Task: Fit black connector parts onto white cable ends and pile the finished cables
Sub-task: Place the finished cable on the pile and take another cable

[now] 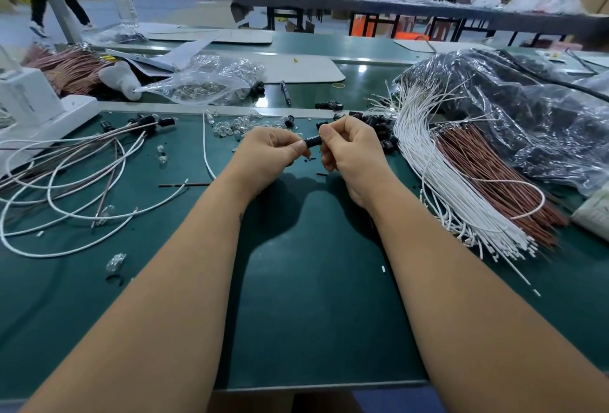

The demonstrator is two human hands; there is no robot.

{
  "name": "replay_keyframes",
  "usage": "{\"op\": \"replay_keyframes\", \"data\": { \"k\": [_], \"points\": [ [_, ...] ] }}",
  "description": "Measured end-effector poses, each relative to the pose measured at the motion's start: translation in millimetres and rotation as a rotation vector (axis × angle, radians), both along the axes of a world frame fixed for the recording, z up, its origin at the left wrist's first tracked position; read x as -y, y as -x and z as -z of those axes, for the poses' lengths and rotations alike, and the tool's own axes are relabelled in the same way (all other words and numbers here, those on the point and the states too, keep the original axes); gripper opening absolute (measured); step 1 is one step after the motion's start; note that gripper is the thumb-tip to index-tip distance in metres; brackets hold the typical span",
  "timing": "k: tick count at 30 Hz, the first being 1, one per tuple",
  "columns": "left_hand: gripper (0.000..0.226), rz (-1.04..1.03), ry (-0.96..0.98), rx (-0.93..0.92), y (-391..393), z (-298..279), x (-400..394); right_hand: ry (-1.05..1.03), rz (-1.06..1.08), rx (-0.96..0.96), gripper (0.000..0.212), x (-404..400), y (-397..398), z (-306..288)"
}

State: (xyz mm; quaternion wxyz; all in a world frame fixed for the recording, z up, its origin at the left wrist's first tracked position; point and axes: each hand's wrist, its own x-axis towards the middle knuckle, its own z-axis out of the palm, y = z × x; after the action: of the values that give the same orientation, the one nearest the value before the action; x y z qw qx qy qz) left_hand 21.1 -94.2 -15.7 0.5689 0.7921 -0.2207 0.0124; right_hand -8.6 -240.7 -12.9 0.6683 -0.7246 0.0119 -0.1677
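Both hands (309, 149) pinch a black connector (313, 141); white cables (438, 182) lie right.

Small black connector part (313, 141) lying level, above green mat, unfitted white cables (438, 182) at right.

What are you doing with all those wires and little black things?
A person is working at a green table. Both hands, the left hand and the right hand, pinch one small black connector part between them. A bundle of unfitted white cables lies to the right, next to brown ones. On the left sits a loose pile of finished cables with black ends.
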Motion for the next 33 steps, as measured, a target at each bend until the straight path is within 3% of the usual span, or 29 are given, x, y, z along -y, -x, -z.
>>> {"op": "replay_keyframes", "data": {
  "k": [5, 11, 15, 19, 33],
  "points": [
    [0.023, -0.015, 0.030, -0.066, -2.1, 0.0, 4.0, 0.100, 0.100, 0.043, 0.018, -3.2, -1.4, -1.7],
    [0.035, 0.074, 0.237, -0.189, -6.3, -3.3, -3.4, -0.052, 0.222, 0.057, 0.012, 6.4, 0.1, -5.2],
    [0.046, 0.174, 0.311, -0.202, -7.6, -4.0, -5.1, -0.147, 0.176, 0.079, 0.014, 5.0, 1.4, -6.8],
    [0.044, 0.225, 0.312, -0.174, -5.6, -2.9, -4.5, -0.181, 0.107, 0.071, 0.016, 2.9, 1.3, -7.0],
    [0.041, 0.057, 0.163, -0.025, -6.0, 0.2, -3.0, -0.308, -0.134, 0.035, 0.018, -1.1, 4.2, -10.8]
  ]
}}
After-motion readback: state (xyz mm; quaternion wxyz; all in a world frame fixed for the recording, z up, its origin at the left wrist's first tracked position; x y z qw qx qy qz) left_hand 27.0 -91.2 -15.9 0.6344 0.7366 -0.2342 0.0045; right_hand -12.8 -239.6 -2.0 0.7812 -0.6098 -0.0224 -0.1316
